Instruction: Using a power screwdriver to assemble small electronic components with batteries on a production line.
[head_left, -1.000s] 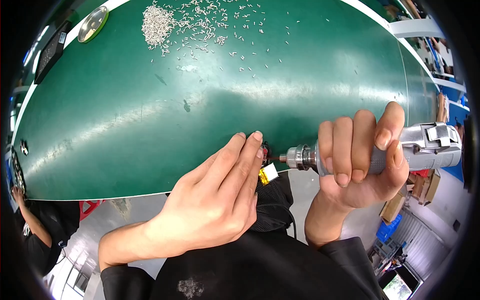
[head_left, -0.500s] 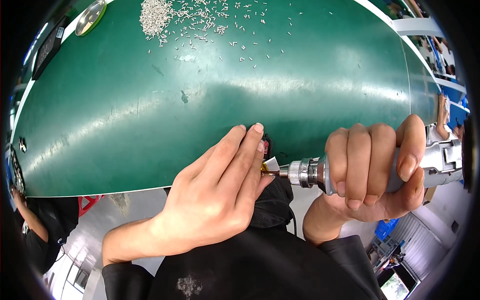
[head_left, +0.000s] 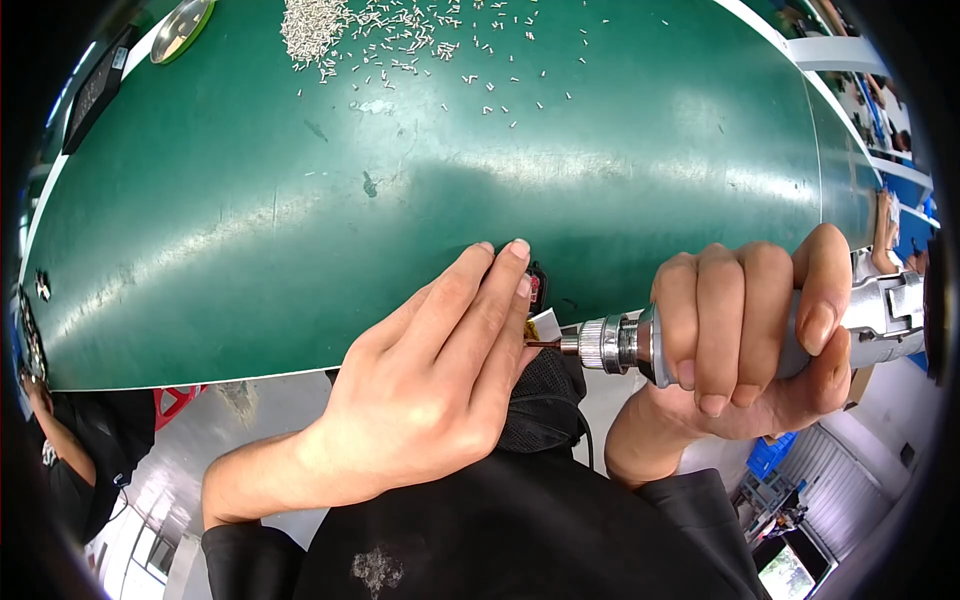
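Observation:
My right hand [head_left: 745,330] is wrapped round a grey electric screwdriver [head_left: 615,343], held level and pointing left. Its thin bit reaches a small dark part [head_left: 537,287] with red and yellow spots, at the table's near edge. My left hand [head_left: 425,385] lies over this part, fingers together and stretched forward, thumb side toward the bit. Most of the part is hidden under the hand, so its kind cannot be made out. A small white flap [head_left: 545,325] shows beside the bit.
On the green table [head_left: 620,200], a heap of small silver screws [head_left: 312,30] lies at the far side, with several scattered rightward. A round green-rimmed dish [head_left: 182,32] and a black box [head_left: 97,95] are at the far left. Another person's arm [head_left: 62,430] shows at the left edge.
Hardly anything differs. My left hand has shifted very slightly, and the bit stays at the dark part.

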